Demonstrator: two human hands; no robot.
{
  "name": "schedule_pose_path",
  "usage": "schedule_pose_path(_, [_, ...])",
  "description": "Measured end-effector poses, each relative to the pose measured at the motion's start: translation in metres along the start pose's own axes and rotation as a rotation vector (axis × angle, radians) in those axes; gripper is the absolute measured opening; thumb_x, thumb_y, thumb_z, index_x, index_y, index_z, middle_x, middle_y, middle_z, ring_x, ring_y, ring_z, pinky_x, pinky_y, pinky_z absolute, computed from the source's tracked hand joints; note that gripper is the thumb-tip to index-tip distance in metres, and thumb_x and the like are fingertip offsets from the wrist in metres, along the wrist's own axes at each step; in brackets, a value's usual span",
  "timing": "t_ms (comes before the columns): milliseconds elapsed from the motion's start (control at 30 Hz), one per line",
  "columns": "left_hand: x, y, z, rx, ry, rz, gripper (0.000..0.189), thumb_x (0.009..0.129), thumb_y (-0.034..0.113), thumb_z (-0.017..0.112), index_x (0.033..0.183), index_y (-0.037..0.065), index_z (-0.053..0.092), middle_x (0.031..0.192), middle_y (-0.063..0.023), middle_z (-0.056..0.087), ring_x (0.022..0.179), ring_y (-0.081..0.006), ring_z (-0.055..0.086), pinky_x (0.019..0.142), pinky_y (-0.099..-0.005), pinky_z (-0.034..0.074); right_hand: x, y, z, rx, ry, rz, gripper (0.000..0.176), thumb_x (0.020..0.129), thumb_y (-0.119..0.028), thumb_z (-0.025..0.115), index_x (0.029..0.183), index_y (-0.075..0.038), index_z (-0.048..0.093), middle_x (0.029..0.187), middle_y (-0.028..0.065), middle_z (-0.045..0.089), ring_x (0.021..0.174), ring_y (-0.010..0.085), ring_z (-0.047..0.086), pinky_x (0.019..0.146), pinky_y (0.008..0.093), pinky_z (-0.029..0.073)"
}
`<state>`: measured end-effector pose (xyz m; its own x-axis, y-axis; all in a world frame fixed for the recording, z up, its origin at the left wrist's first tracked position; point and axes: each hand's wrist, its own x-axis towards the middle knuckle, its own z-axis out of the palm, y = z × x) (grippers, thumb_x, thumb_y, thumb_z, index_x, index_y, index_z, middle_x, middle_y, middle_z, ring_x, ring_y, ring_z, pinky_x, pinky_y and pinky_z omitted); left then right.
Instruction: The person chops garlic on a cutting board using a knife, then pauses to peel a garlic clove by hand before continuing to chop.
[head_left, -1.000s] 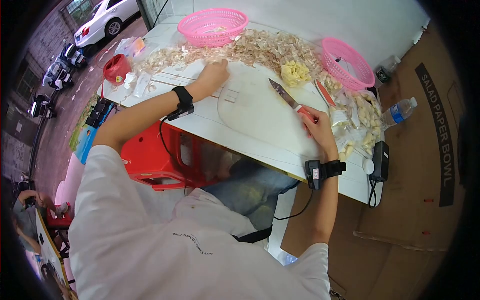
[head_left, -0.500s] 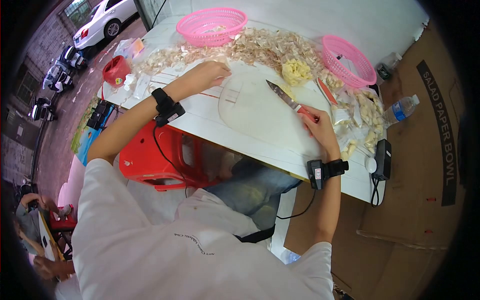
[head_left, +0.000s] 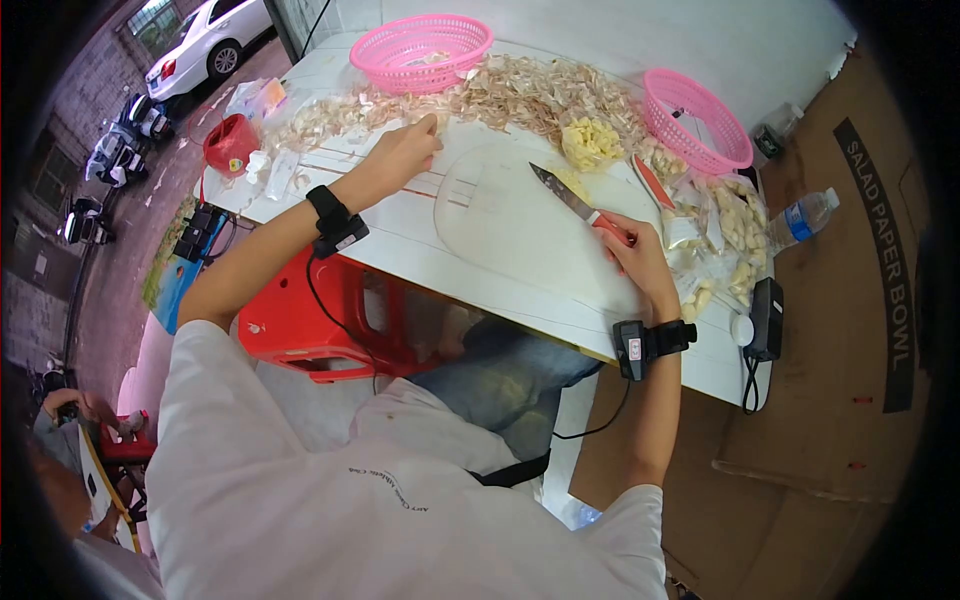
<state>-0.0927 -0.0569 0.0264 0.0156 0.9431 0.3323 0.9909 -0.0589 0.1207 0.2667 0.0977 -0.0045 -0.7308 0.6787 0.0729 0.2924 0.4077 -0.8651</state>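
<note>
My right hand (head_left: 635, 250) grips a knife (head_left: 572, 198) by its red handle, its dark blade slanting up and left over a pale round cutting board (head_left: 500, 225). Left of the board, my left hand (head_left: 403, 158) hovers near the garlic skins, fingers curled in; whatever they may hold is hidden. Beyond the blade sits a heap of peeled garlic cloves (head_left: 592, 143), with a few pale bits (head_left: 572, 183) on the board beside it. Loose garlic skins (head_left: 530, 95) spread along the back of the table.
Two pink baskets (head_left: 420, 80) stand at the back. A red-handled tool (head_left: 652, 183) lies near bagged garlic cloves (head_left: 735, 225). A water bottle (head_left: 805, 218), a black adapter (head_left: 766, 318) and a large carton (head_left: 850, 430) are at right; a red container (head_left: 230, 145) is left, a red stool (head_left: 310, 325) below.
My left hand has drawn slightly left, away from the board, and its fingers have curled with one pointing up. The right hand and knife have barely moved.
</note>
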Motion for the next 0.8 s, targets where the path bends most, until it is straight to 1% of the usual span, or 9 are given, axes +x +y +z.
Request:
schedule_pose_path(100, [-0.004, 0.000, -0.001, 0.030, 0.030, 0.065, 0.019, 0.084, 0.009, 0.064, 0.103, 0.004, 0.065, 0.098, -0.0134, 0.060, 0.085, -0.0330, 0.064, 0.070, -0.0415, 0.052, -0.001, -0.001, 0.000, -0.005, 0.005, 0.010, 0.031, 0.093, -0.016, 0.064, 0.121, -0.004, 0.068, 0.064, -0.0018, 0.057, 0.054, 0.0037, 0.047, 0.044, 0.0228, 0.040])
schedule_pose_path(167, [-0.004, 0.000, -0.002, 0.237, -0.040, -0.033, 0.019, 0.086, 0.012, 0.063, 0.103, 0.005, 0.065, 0.092, -0.0124, 0.062, 0.084, -0.0334, 0.065, 0.070, -0.0423, 0.051, -0.001, -0.002, 0.000, -0.010, 0.005, 0.016, 0.031, 0.092, -0.015, 0.063, 0.122, -0.004, 0.067, 0.066, -0.0011, 0.058, 0.055, 0.0038, 0.048, 0.044, 0.0228, 0.041])
schedule_pose_path(200, [-0.004, -0.002, -0.001, 0.238, -0.042, -0.033, 0.019, 0.086, 0.012, 0.063, 0.103, 0.005, 0.065, 0.092, -0.0124, 0.062, 0.084, -0.0334, 0.065, 0.070, -0.0423, 0.051, -0.001, -0.002, 0.000, -0.016, 0.003, 0.021, 0.032, 0.092, -0.014, 0.063, 0.123, -0.004, 0.066, 0.068, -0.0004, 0.060, 0.056, 0.0039, 0.049, 0.044, 0.0228, 0.041])
schedule_pose_path(267, [-0.004, -0.006, 0.000, 0.213, 0.067, -0.038, 0.020, 0.088, 0.014, 0.062, 0.106, 0.006, 0.064, 0.083, -0.0118, 0.063, 0.081, -0.0343, 0.064, 0.069, -0.0437, 0.051, 0.000, -0.001, -0.001, -0.016, -0.001, 0.025, 0.032, 0.092, -0.013, 0.063, 0.123, -0.003, 0.066, 0.069, -0.0002, 0.061, 0.057, 0.0040, 0.050, 0.044, 0.0227, 0.041])
schedule_pose_path(400, [-0.003, -0.005, -0.006, 0.177, 0.148, -0.017, 0.020, 0.089, 0.016, 0.061, 0.106, 0.006, 0.063, 0.081, -0.0150, 0.065, 0.076, -0.0329, 0.065, 0.064, -0.0438, 0.050, 0.001, 0.003, 0.000, 0.002, 0.002, 0.012, 0.033, 0.092, -0.013, 0.063, 0.123, -0.002, 0.066, 0.070, 0.0001, 0.062, 0.057, 0.0042, 0.050, 0.044, 0.0227, 0.041])
schedule_pose_path(467, [0.001, -0.003, -0.014, -0.010, 0.072, -0.214, 0.022, 0.089, 0.014, 0.062, 0.109, 0.005, 0.061, 0.080, -0.0146, 0.066, 0.075, -0.0320, 0.065, 0.063, -0.0429, 0.049, -0.001, 0.000, 0.000, 0.008, 0.005, 0.018, 0.033, 0.092, -0.014, 0.063, 0.123, -0.002, 0.066, 0.070, 0.0002, 0.062, 0.057, 0.0042, 0.050, 0.044, 0.0226, 0.041])
schedule_pose_path(600, [0.006, -0.009, -0.019, -0.200, 0.132, -0.166, 0.018, 0.088, 0.010, 0.063, 0.105, 0.002, 0.062, 0.076, -0.0135, 0.065, 0.072, -0.0305, 0.064, 0.065, -0.0416, 0.049, 0.001, 0.005, -0.001, 0.005, -0.001, 0.013, 0.034, 0.092, -0.014, 0.063, 0.123, -0.002, 0.065, 0.069, 0.0004, 0.062, 0.056, 0.0042, 0.050, 0.044, 0.0228, 0.042])
schedule_pose_path(667, [0.010, -0.014, -0.016, -0.421, 0.176, -0.183, 0.015, 0.086, 0.005, 0.064, 0.099, 0.000, 0.063, 0.074, -0.0119, 0.063, 0.072, -0.0274, 0.063, 0.069, -0.0380, 0.050, 0.001, 0.005, -0.001, 0.001, 0.002, 0.013, 0.034, 0.092, -0.014, 0.063, 0.124, -0.002, 0.065, 0.069, 0.0003, 0.061, 0.056, 0.0043, 0.051, 0.044, 0.0228, 0.042])
schedule_pose_path(800, [0.008, -0.023, -0.006, -0.358, 0.206, -0.195, 0.012, 0.085, 0.004, 0.064, 0.096, -0.001, 0.065, 0.080, -0.0115, 0.063, 0.076, -0.0245, 0.061, 0.073, -0.0345, 0.050, -0.001, -0.003, -0.001, 0.023, 0.002, 0.049, 0.035, 0.092, -0.015, 0.063, 0.124, -0.001, 0.065, 0.067, 0.0003, 0.059, 0.056, 0.0049, 0.051, 0.044, 0.0229, 0.042])
